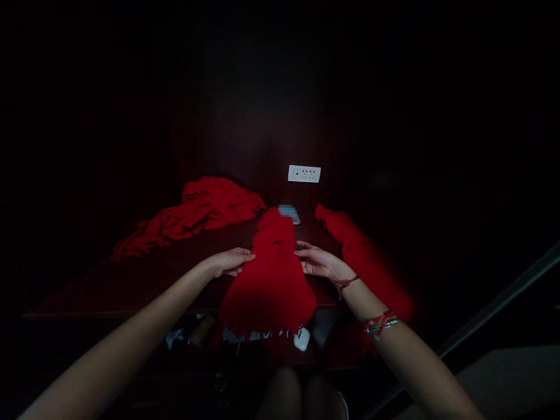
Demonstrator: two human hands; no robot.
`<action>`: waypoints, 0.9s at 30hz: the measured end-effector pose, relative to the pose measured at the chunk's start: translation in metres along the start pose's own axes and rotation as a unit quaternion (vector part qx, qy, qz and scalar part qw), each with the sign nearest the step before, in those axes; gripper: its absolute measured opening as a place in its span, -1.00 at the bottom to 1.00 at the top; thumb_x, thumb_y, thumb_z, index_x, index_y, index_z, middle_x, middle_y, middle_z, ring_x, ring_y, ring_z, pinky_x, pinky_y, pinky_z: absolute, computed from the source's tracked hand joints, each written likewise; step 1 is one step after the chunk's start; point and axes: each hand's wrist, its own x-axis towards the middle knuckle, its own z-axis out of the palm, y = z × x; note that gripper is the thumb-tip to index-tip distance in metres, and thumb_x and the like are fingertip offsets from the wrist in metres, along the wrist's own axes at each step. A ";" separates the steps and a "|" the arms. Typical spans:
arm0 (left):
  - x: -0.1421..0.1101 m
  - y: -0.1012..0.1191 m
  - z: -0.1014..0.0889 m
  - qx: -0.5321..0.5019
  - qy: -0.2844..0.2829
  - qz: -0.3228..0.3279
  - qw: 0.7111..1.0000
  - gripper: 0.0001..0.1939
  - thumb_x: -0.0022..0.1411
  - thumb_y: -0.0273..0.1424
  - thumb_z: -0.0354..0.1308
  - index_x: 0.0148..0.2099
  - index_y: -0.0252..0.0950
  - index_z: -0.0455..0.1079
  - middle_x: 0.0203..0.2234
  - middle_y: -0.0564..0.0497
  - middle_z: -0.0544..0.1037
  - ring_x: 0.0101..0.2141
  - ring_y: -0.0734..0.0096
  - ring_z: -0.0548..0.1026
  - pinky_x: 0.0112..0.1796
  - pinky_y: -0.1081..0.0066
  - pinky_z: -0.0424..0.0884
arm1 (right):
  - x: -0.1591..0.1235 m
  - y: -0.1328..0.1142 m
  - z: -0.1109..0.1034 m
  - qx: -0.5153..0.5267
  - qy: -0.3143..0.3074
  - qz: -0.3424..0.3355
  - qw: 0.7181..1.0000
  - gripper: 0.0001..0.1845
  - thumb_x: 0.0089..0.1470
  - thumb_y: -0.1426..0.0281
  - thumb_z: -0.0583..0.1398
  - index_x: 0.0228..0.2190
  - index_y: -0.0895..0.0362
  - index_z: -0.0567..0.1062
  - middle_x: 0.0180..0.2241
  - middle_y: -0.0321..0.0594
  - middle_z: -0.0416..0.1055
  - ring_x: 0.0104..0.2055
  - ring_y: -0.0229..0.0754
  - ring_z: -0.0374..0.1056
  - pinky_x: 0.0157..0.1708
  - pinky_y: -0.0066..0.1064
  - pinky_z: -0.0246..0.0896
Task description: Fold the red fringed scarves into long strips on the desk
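A red fringed scarf [273,291] lies lengthwise in front of me, its near end hanging over the table edge. My left hand [230,262] is closed on the scarf's left edge, thumb on top and the other fingers partly hidden. At the opposite edge, my right hand [318,261] pinches the cloth with its thumb, the fingers partly out of sight. Bracelets circle the right wrist and forearm.
Another red fringed cloth [214,204] lies crumpled at the back left, and a long red cloth [367,256] stretches along the right. Behind the scarf is a blurred bluish item [289,213]. A white socket panel [304,174] is on the wall. Below the dark tabletop [131,286] sits a small white case [301,339].
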 end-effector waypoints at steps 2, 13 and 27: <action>-0.001 -0.001 0.001 -0.028 0.011 0.002 1.000 -0.67 -0.26 -0.27 0.24 -0.40 -0.30 0.29 -0.70 0.21 0.30 -0.70 0.70 0.19 -0.63 0.65 0.11 | -0.004 0.000 0.000 -0.007 0.002 -0.010 1.000 -0.49 -0.21 0.65 0.11 -0.18 0.09 0.12 -0.38 -0.28 0.35 -0.45 -0.31 0.35 -0.39 -0.40 0.27; -0.002 0.003 0.009 -0.261 -0.047 0.003 0.964 -0.77 -0.26 -0.57 0.26 -0.48 -0.37 0.28 -0.59 0.08 0.44 -0.58 0.58 0.41 -0.45 0.56 0.37 | -0.009 -0.010 -0.014 -0.034 0.106 -0.021 0.994 -0.45 -0.21 0.69 0.10 -0.14 0.11 0.13 -0.48 -0.33 0.34 -0.58 -0.37 0.30 -0.56 -0.50 0.26; -0.008 -0.002 0.013 -0.253 -0.091 0.035 0.963 -0.66 -0.31 -0.53 0.29 -0.36 -0.37 0.35 -0.47 0.02 0.50 -0.45 0.45 0.45 -0.35 0.49 0.37 | -0.064 0.026 -0.003 -0.006 0.093 -0.046 0.995 -0.27 -0.25 0.64 0.12 -0.02 0.02 0.02 -0.58 -0.44 0.25 -0.60 -0.40 0.23 -0.57 -0.53 0.23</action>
